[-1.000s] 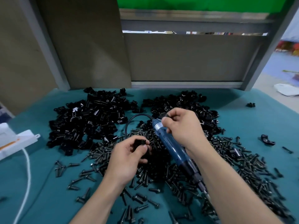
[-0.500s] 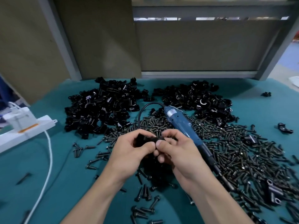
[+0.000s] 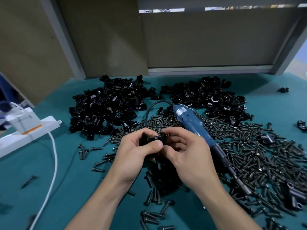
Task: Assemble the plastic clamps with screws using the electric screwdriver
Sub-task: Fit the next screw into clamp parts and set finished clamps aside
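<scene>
My left hand (image 3: pixel 136 151) and my right hand (image 3: pixel 186 151) meet at the middle of the table, both pinching a small black plastic clamp (image 3: pixel 150 138) between fingers and thumbs. Most of the clamp is hidden by my fingers. The blue electric screwdriver (image 3: pixel 192 123) lies on the screws just right of my right hand, its tip pointing toward me and its black cord looping at the back. Neither hand touches it. Loose black screws (image 3: pixel 249 155) cover the cloth around and to the right of my hands.
Two heaps of black clamps lie at the back, one at the left (image 3: pixel 108 107) and one at the right (image 3: pixel 211 98). A white power strip (image 3: pixel 28 131) with a white cable (image 3: pixel 53 163) sits at the left edge. The teal cloth (image 3: pixel 66 188) shows at the front left.
My right hand let go of the screwdriver, which now lies on the screws. That hand moved left and joined my left hand on the clamp.
</scene>
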Demonstrator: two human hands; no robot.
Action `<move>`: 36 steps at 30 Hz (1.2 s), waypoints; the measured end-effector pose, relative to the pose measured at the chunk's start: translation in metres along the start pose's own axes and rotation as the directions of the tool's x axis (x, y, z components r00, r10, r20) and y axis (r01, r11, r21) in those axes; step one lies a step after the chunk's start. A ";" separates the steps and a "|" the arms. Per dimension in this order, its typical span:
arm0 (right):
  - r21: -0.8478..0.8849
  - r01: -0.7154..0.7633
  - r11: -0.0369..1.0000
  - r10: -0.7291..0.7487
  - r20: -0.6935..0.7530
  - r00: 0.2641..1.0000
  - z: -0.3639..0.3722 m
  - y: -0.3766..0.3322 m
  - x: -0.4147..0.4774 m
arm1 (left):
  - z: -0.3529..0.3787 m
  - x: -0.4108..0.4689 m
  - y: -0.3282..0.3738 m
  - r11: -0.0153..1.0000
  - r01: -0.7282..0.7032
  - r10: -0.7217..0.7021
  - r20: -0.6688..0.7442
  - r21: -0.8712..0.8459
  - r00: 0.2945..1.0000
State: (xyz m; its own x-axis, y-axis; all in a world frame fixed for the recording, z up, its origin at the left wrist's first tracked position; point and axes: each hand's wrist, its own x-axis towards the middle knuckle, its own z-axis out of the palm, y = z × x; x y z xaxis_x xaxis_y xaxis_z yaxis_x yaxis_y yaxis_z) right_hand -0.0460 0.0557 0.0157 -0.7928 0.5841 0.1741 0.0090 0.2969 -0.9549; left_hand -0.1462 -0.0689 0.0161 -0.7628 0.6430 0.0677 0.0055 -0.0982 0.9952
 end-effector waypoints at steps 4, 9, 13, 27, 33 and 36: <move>0.005 0.048 0.999 -0.048 0.019 0.999 -0.005 -0.002 0.002 | -0.002 0.000 -0.001 1.000 0.002 -0.003 0.053 0.013 0.999; -0.170 0.109 0.979 -0.124 -0.079 0.989 -0.023 -0.017 0.008 | -0.002 0.003 -0.005 0.995 -0.083 0.084 -0.028 0.049 0.996; -0.321 -0.058 0.945 -0.038 -0.287 0.957 -0.071 -0.019 0.046 | 0.002 0.012 -0.009 0.972 -0.009 0.044 -0.142 0.234 0.989; -0.909 -0.121 0.398 0.207 -0.040 0.978 -0.125 0.020 0.165 | 0.039 0.045 -0.017 0.968 0.051 -0.024 -0.108 0.247 0.994; -0.840 -0.145 0.522 0.172 -0.063 0.983 -0.130 0.022 0.165 | 0.038 0.048 -0.018 0.980 0.063 -0.040 -0.127 0.188 0.991; -0.730 -0.159 0.665 0.021 -0.195 0.981 -0.131 0.020 0.149 | 0.038 0.048 -0.017 0.985 0.050 -0.030 -0.121 0.167 0.992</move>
State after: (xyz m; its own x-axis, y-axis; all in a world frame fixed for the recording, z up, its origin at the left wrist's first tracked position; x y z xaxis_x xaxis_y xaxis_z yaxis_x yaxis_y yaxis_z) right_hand -0.0842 0.2480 0.0545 -0.6585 0.7262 0.1977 0.5770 0.6557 -0.4869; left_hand -0.1581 -0.0074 0.0047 -0.8351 0.5494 0.0284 0.0750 0.0625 0.9952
